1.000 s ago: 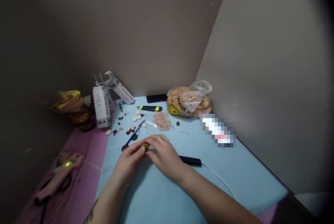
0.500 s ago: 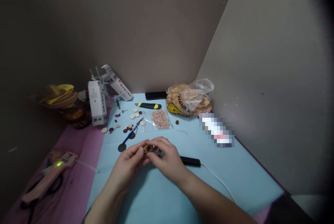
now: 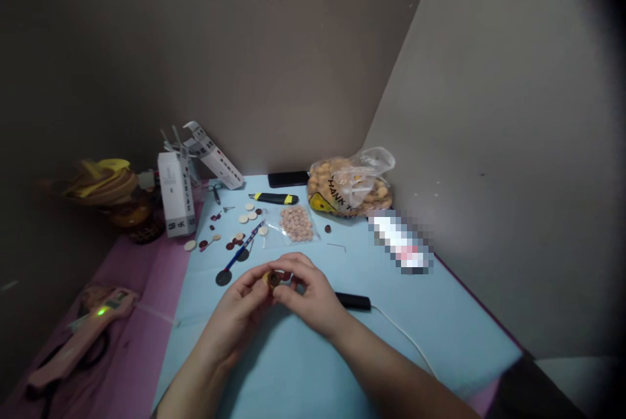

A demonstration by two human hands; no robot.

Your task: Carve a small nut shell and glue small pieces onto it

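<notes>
My left hand (image 3: pixel 247 298) pinches a small round yellow-brown piece with a dark hollow in its middle (image 3: pixel 272 279), its thumb and fingers closed round the left side. My right hand (image 3: pixel 309 292) is closed at the other side of the piece, fingers curled over it and thumb at its lower edge. Part of the piece is hidden by the fingers. Some dark red thing (image 3: pixel 285 275) shows between the right fingers; what it is I cannot tell. Beside the right hand lies a black stick-like tool (image 3: pixel 356 302) on a white cable, its left end hidden.
Behind the hands lie a blue pen-like tool (image 3: pixel 242 248), dark discs (image 3: pixel 223 277), white discs (image 3: pixel 243 218), a bag of small beads (image 3: pixel 297 223), a bent metal key (image 3: pixel 337 246) and a utility knife (image 3: pixel 274 199). Farther back are a phone-like slab (image 3: pixel 288 179), a filled plastic bag (image 3: pixel 349 187) and boxes (image 3: pixel 177 201).
The whole view has shifted slightly. Both hands stay together round the small piece, and the right fingers have opened a little, showing more of the dark red thing.
</notes>
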